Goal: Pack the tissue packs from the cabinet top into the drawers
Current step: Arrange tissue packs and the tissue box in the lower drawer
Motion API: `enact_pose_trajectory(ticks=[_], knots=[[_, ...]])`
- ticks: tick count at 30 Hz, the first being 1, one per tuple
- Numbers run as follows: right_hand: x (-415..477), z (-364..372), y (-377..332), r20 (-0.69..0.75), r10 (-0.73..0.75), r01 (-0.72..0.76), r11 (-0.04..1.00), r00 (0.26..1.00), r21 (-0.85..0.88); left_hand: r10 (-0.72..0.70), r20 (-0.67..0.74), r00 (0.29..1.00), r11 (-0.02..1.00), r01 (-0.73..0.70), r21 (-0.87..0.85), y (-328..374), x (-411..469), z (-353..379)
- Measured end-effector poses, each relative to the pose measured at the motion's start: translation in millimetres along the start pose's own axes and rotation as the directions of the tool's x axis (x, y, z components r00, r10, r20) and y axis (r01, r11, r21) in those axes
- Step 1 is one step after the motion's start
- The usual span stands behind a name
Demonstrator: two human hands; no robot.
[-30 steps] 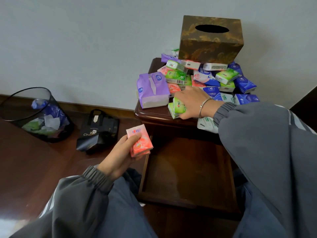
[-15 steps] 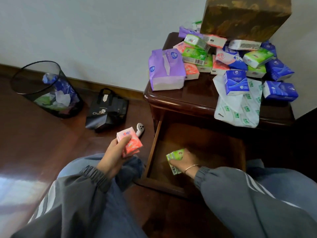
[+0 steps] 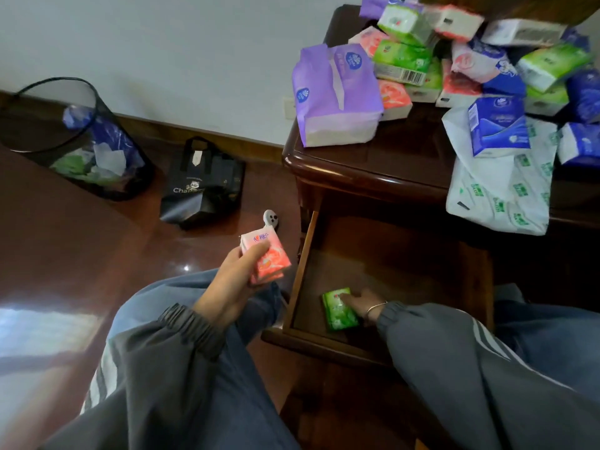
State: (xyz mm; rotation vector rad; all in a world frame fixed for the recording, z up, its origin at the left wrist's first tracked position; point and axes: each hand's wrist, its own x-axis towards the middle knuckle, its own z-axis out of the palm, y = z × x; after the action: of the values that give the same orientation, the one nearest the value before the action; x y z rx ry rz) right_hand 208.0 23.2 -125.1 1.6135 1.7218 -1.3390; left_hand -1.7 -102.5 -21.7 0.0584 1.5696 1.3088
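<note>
Inside glossy wooden drawer (image 3: 389, 254), right hand (image 3: 362, 302) presses crinkly green pack (image 3: 339, 309).

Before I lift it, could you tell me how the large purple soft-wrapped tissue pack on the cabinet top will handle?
The large purple soft-wrapped tissue pack looks squashy, since its film is wrinkled. It is probably light for its bulk. Standing near the cabinet top's edge, it may tip.
</note>
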Motion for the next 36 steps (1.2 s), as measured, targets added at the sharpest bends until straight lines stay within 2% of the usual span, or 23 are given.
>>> enact_pose_trajectory(ticks=[7, 11, 13, 15, 17, 18, 21, 24, 29, 30, 32, 34, 36], knots=[[-16, 39, -26, 0.085, -0.092, 0.091, 0.996, 0.992, 0.013, 0.019, 0.007, 1.0, 0.999, -0.019, 0.039, 0, 3, 4], [-30, 37, -40, 0.189, -0.039, 0.034, 0.999, 0.981, 0.03, 0.013, 0.073, 0.997, 0.988, -0.024, 0.154, -3, 0, 8], [-38, 19, -43, 0.184, -0.035, 0.026, 0.998, 0.982, 0.056, 0.013, 0.1, 0.995, 0.984, -0.031, 0.174, -3, -3, 14], [-50, -3, -48, 0.139, -0.11, 0.075, 0.969, 0.984, 0.235, 0.015, 0.151, 0.988, 0.981, -0.044, 0.19, -2, -8, 21], [-66, -21, -53, 0.109, -0.222, 0.15, 0.878, 0.969, 0.454, -0.002, 0.231, 0.973, 0.986, -0.037, 0.162, -2, -13, 27], [-74, -28, -55, 0.104, -0.261, 0.175, 0.845, 0.96, 0.505, -0.013, 0.277, 0.961, 0.99, -0.027, 0.141, -2, -16, 30], [-90, -39, -56, 0.131, -0.327, 0.204, 0.806, 0.936, 0.555, -0.031, 0.378, 0.925, 0.995, -0.008, 0.102, -2, -23, 41], [-95, -42, -53, 0.147, -0.35, 0.212, 0.798, 0.925, 0.564, -0.012, 0.39, 0.921, 0.996, -0.025, 0.09, -4, -27, 50], [-92, -39, -39, 0.102, -0.311, 0.203, 0.8, 0.945, 0.564, -0.033, 0.454, 0.89, 0.979, -0.062, 0.194, -11, -30, 59], [-90, -41, -34, 0.093, -0.284, 0.184, 0.804, 0.954, 0.566, -0.027, 0.445, 0.895, 0.97, -0.084, 0.227, -12, -30, 60], [-81, -47, -20, 0.064, -0.205, 0.139, 0.829, 0.977, 0.542, 0.021, 0.271, 0.962, 0.895, -0.138, 0.424, -17, -21, 55], [-70, -50, -3, 0.029, -0.089, 0.064, 0.875, 0.996, 0.481, -0.014, 0.057, 0.998, 0.789, -0.024, 0.614, -24, -10, 50], [-61, -44, 12, 0.063, 0.024, -0.048, 0.904, 0.998, 0.424, -0.126, 0.029, 0.992, 0.742, 0.074, 0.667, -31, -7, 48]])
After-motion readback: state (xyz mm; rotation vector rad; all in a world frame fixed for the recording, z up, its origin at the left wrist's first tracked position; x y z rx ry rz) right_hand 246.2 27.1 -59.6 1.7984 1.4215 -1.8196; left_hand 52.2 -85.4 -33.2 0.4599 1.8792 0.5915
